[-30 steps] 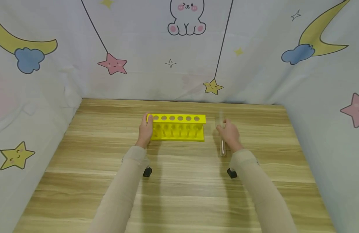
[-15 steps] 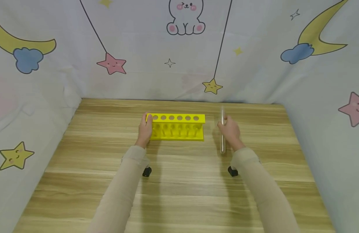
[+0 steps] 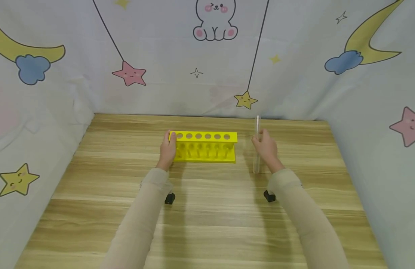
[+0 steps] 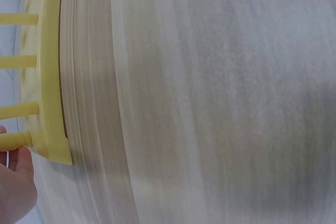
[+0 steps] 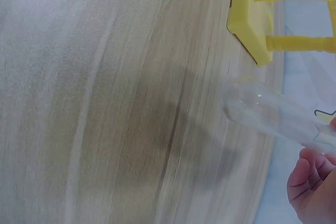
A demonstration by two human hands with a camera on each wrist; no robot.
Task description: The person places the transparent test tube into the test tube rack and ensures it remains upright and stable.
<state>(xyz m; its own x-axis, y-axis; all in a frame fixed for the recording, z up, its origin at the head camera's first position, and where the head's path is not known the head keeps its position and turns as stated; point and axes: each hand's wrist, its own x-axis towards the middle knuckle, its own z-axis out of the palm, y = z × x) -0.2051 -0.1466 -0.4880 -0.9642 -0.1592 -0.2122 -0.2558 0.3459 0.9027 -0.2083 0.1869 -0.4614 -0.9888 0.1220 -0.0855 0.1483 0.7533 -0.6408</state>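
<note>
Your hands sit apart: your left hand (image 3: 168, 149) grips the left end of the yellow rack (image 3: 203, 139), which stands on the surface (image 3: 211, 209); your right hand (image 3: 266, 149) pinches the clear tube (image 3: 257, 160), rounded end lower, near the rack's right end but apart. It looks tilted; squaring it to the posts (image 5: 299, 43), rack braced firmly, should serve best.

Your rack (image 3: 203, 153) is yellow, tube (image 3: 257, 127) clear, sleeves (image 3: 137, 220) cream, table (image 3: 214, 209) tan wood-grain; the far cloth (image 3: 170, 48) is white, star-patterned.
</note>
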